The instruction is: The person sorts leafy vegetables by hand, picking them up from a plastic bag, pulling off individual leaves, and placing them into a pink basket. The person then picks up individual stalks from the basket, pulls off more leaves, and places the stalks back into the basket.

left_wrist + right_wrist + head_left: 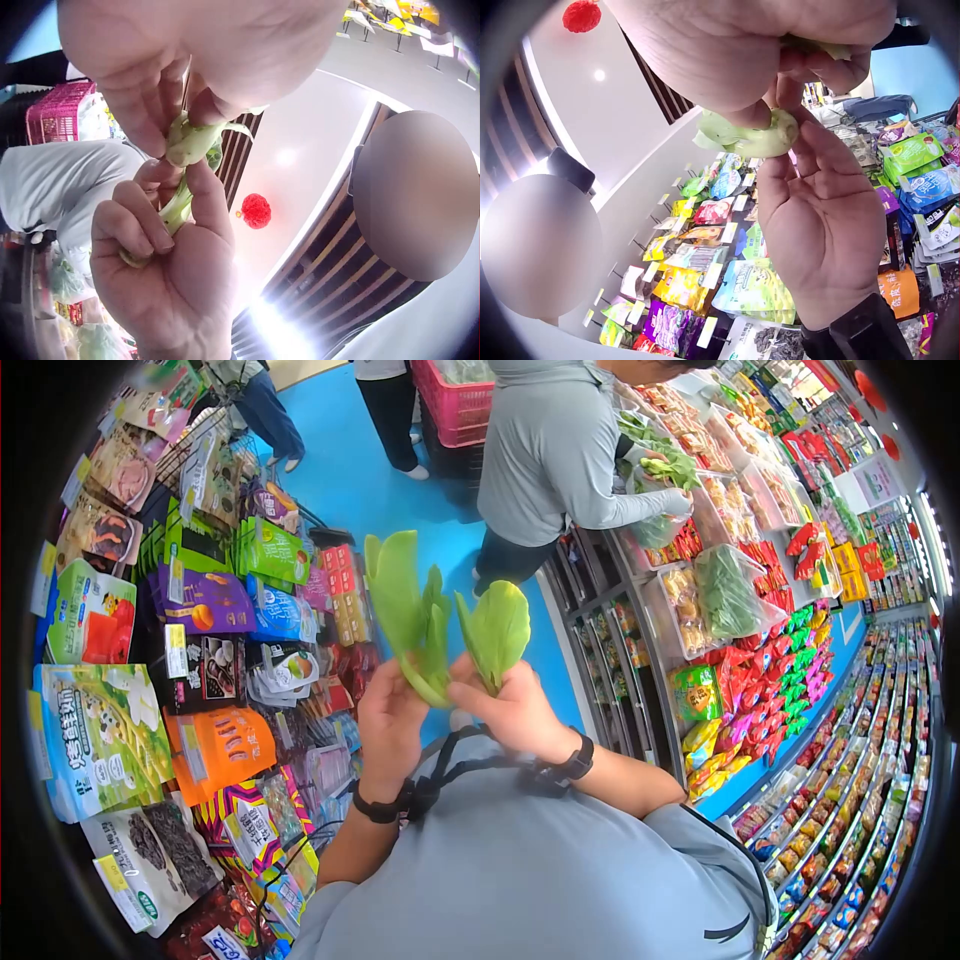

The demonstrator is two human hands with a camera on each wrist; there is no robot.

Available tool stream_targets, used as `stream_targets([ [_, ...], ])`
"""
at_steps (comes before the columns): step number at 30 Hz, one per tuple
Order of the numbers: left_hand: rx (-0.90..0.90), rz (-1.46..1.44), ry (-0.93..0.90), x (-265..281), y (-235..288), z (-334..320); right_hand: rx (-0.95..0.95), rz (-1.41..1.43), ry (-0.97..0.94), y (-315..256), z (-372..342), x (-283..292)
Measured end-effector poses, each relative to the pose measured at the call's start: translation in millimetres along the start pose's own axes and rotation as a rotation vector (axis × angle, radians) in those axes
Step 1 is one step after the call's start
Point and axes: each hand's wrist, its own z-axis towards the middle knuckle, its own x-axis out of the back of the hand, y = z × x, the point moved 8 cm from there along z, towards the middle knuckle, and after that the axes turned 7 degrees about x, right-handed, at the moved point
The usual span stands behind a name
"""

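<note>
Two upright pieces of leafy green vegetable are held close together before the chest. My left hand [390,715] grips the larger bunch [408,605] low on its stems. In my right hand [520,710] a smaller piece with a broad leaf [497,630] is pinched near its lower end. The fingers of both hands meet at the pale stem base [187,142] in the left wrist view, where curled fingers of the right hand [169,285] also wrap a second stem [177,208]. The right wrist view has the stem base [761,139] between the right hand [765,52] and left hand [821,210].
Packaged snacks [205,600] hang on the left. At the right, a person in a grey top [545,450] handles greens [670,465] beside a display with a bagged vegetable [730,595]. A pink crate [455,405] stands behind on the blue floor [330,450].
</note>
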Motion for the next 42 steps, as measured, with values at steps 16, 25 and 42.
stream_targets([
  [16,0.153,0.010,-0.169,-86,-31,18,0.016,-0.023,0.139,-14,-40,79],
  [25,0.166,0.039,-0.108,-170,-59,21,0.057,0.080,0.135,-47,-63,165],
  [42,0.279,0.078,-0.167,-353,-155,14,-0.021,-0.040,0.257,-66,-151,381],
])
